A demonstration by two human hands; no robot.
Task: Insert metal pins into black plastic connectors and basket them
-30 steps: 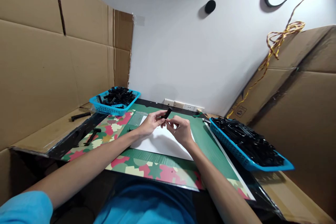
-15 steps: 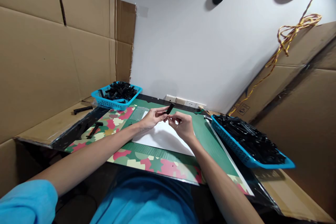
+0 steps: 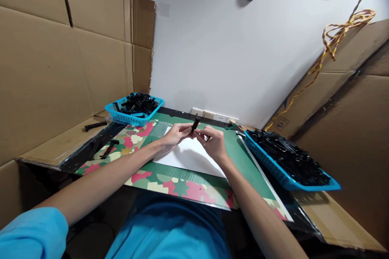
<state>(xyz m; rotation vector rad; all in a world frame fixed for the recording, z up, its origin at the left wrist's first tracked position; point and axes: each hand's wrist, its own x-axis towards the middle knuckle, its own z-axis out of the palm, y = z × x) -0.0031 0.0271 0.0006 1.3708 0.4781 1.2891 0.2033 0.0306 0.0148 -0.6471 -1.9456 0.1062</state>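
My left hand [image 3: 175, 134] and my right hand [image 3: 213, 142] meet above a white sheet [image 3: 190, 158] in the middle of the table. Both pinch a small black plastic part [image 3: 195, 124] that sticks up between the fingertips. The left thumb and fingers grip its lower end; the right fingers are curled against it from the right. The sheet lies on a green cutting mat [image 3: 240, 158], with a camouflage-patterned mat [image 3: 182, 188] under that.
A blue basket [image 3: 121, 116] of black parts stands at the back left, a longer blue basket [image 3: 273, 172] of black parts at the right. Loose black parts [image 3: 109, 148] lie at the left. Cardboard walls [image 3: 45, 68] enclose both sides; a yellow-red cable [image 3: 334, 36] hangs on the right.
Both hands stay together on the black part with small finger shifts. The view has tilted slightly, so everything sits a little higher in the frame.
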